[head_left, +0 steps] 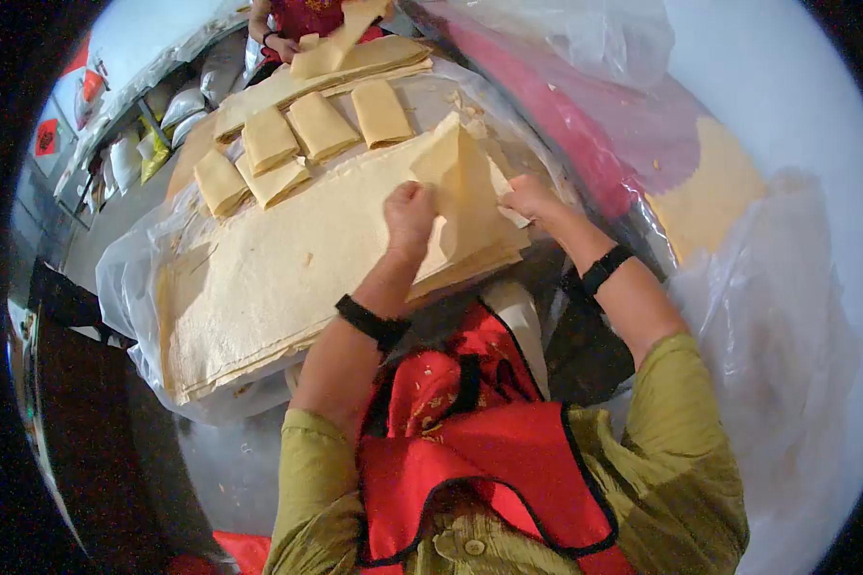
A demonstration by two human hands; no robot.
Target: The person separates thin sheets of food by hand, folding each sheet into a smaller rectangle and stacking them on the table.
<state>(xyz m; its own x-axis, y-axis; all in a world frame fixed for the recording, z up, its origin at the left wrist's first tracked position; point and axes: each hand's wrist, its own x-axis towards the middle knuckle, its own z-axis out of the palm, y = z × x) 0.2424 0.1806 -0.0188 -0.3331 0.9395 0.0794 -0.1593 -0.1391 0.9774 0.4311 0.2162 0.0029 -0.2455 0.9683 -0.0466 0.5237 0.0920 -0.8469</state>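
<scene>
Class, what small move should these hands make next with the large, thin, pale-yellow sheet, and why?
Probably, the left hand should lay the raised end of the thin, pale-yellow sheet leftward onto the broad, pale-yellow stack. It stands up between that hand and the right hand, flat space lies leftward, and folded, rectangular, pale-yellow bundles lie beyond.

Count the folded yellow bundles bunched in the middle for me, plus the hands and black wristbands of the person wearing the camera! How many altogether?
Folded yellow bundles: 5
Camera wearer's hands, left hand and right hand: 2
Camera wearer's black wristbands: 2
Total: 9
</scene>
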